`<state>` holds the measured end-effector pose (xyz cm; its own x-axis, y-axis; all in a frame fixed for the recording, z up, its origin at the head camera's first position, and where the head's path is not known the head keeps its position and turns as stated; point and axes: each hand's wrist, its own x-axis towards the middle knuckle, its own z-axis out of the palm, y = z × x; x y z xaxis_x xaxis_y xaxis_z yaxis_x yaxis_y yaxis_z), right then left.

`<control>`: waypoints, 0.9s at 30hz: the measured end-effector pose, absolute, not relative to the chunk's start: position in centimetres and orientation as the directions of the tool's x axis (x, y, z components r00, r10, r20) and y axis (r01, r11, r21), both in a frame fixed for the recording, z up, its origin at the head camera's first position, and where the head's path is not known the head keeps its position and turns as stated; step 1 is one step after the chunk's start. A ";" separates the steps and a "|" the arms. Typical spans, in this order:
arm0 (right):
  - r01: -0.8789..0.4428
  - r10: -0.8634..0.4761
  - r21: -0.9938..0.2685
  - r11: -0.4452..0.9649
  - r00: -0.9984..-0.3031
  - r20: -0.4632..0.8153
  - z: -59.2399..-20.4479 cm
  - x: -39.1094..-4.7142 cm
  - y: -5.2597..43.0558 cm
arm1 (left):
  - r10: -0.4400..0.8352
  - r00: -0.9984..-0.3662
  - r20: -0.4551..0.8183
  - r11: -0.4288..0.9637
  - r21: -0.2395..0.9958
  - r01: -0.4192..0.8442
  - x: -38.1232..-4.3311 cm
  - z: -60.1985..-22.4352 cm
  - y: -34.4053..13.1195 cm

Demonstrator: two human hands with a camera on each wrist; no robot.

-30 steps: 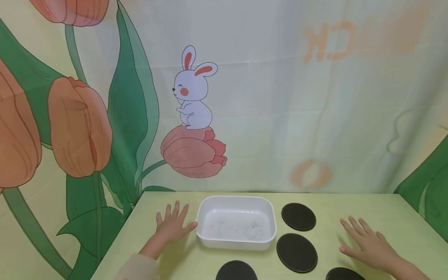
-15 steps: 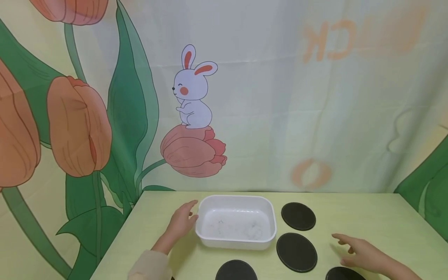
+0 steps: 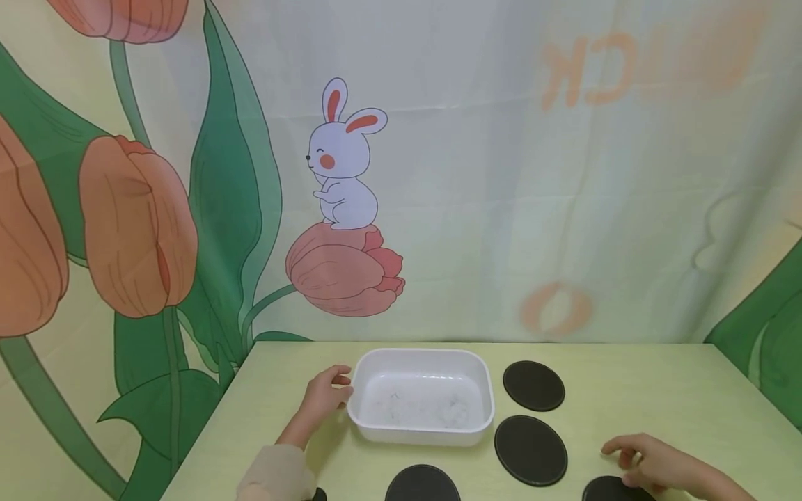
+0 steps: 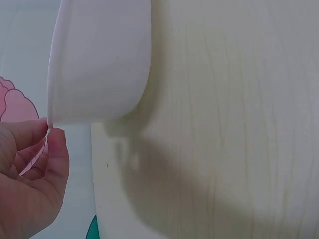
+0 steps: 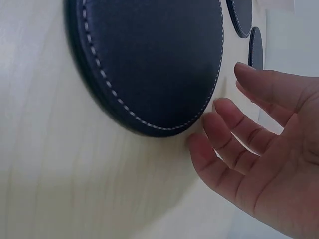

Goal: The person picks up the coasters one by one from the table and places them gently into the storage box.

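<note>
A white rectangular plastic tub [image 3: 421, 396] stands on the table. At its left end my left hand [image 3: 326, 395] has thumb and index finger at the rim; in the left wrist view the hand [image 4: 35, 172] pinches the corner of the tub [image 4: 104, 59]. My right hand [image 3: 654, 463] hovers by the front right coaster [image 3: 617, 489], a round black one, its thumb overlapping it. In the right wrist view the right hand's [image 5: 259, 144] fingers are loosely bent beside the stitched edge of the coaster [image 5: 154, 59], holding nothing.
Two more black coasters [image 3: 534, 385] [image 3: 530, 451] lie right of the tub, and another coaster [image 3: 422, 485] lies in front of it. Behind the pale table [image 3: 664, 376] hangs a printed curtain [image 3: 470, 174] with tulips and a rabbit.
My left hand has gone from spread fingers beside the tub to pinching its rim. My right hand has come down towards the front right coaster, its fingers bending.
</note>
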<state>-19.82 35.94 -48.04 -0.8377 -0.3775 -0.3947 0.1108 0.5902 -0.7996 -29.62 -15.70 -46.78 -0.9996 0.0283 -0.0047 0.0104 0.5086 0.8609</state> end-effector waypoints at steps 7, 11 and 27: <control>0.097 -0.409 -0.814 0.573 -0.826 -0.387 -48.5 -19.8 35.8 | 0.014 -0.997 -0.078 0.435 0.898 -0.064 -29.7 -47.0 -15.9; 0.039 -0.461 -0.823 0.567 -0.813 -0.357 -48.9 -20.0 35.8 | 0.015 -0.993 -0.120 0.405 0.909 -0.104 -29.9 -46.9 -15.9; 0.207 -0.147 -0.602 0.771 -0.862 -0.485 -49.8 -20.6 34.0 | 0.059 -0.980 -0.191 0.361 0.919 -0.158 -30.5 -46.9 -15.9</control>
